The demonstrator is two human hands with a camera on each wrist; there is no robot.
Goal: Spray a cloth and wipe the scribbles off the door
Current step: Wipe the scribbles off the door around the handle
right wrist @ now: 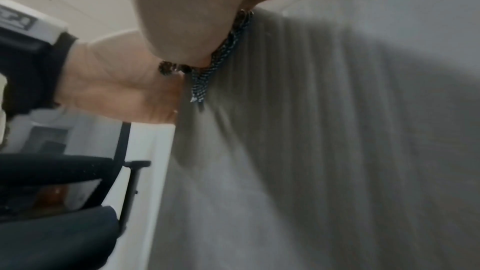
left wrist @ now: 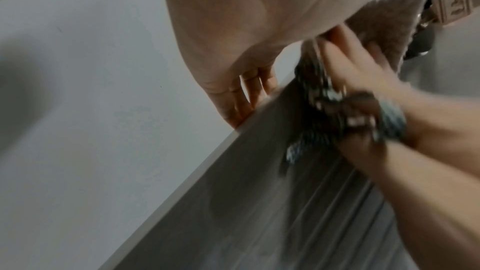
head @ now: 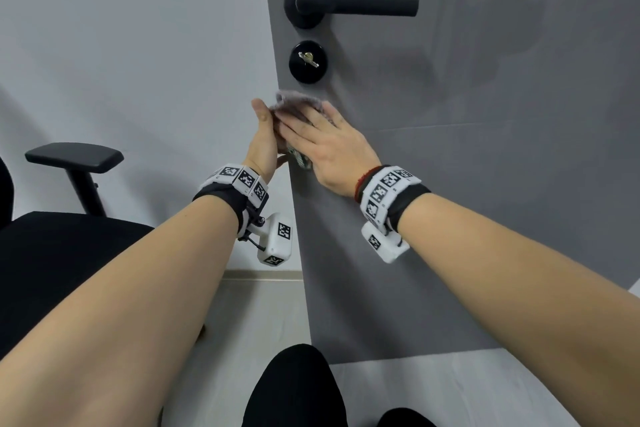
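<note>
The grey door (head: 450, 184) stands in front of me, and darker damp patches (head: 502, 38) show on its upper part. I see no scribbles. My right hand (head: 311, 135) lies flat with straight fingers, pressing a pinkish-grey cloth (head: 294, 101) against the door just below the lock. A dark patterned part of the cloth (right wrist: 207, 77) hangs under the palm. My left hand (head: 265, 135) grips the door's left edge beside the cloth, with its fingers (left wrist: 246, 93) wrapped behind the edge. No spray bottle is in view.
A black lever handle (head: 356, 5) and a round lock with a key (head: 308, 61) sit above the hands. A black office chair (head: 52, 253) with its armrest (head: 74, 156) stands to the left against the pale wall. Light flooring lies below.
</note>
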